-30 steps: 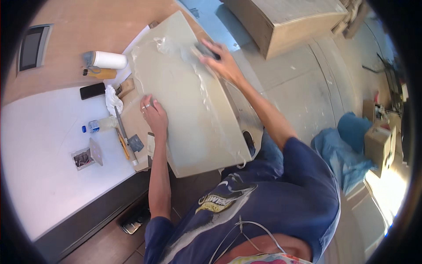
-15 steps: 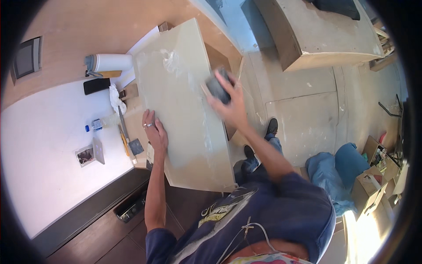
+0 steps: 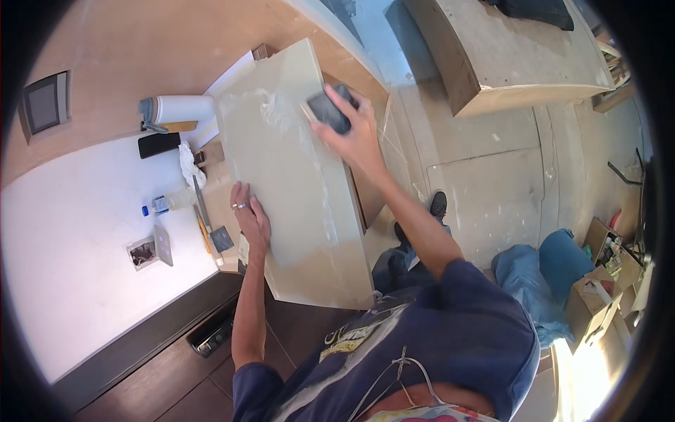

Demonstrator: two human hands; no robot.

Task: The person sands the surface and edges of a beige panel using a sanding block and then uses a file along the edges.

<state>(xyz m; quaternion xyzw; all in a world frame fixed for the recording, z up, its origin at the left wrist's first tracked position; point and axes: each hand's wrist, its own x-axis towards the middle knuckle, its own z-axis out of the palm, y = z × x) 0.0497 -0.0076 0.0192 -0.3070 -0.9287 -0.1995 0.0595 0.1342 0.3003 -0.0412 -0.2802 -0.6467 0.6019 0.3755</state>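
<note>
A long pale board point(image 3: 288, 190) with whitish smears and dust on its face lies in front of me. My right hand point(image 3: 360, 133) is closed around a dark grey block point(image 3: 329, 114), which looks like a sanding block with a light-coloured face. The block rests at the board's right edge, towards its far end. At the opposite long edge, my left hand point(image 3: 252, 219) lies on the board with its fingers stretched out and a ring on one of them. It holds nothing.
Left of the board are a clear bottle point(image 3: 172, 202), crumpled white paper point(image 3: 190, 165), a black phone point(image 3: 159, 145), a white roll point(image 3: 184, 109) and a scraper point(image 3: 221, 239). A wooden cabinet point(image 3: 534, 60) stands far right; blue bags point(image 3: 524, 288) and boxes lie near right.
My right hand has moved with the block a little left and away from me along the board's right edge. The left hand stays nearly in place.
</note>
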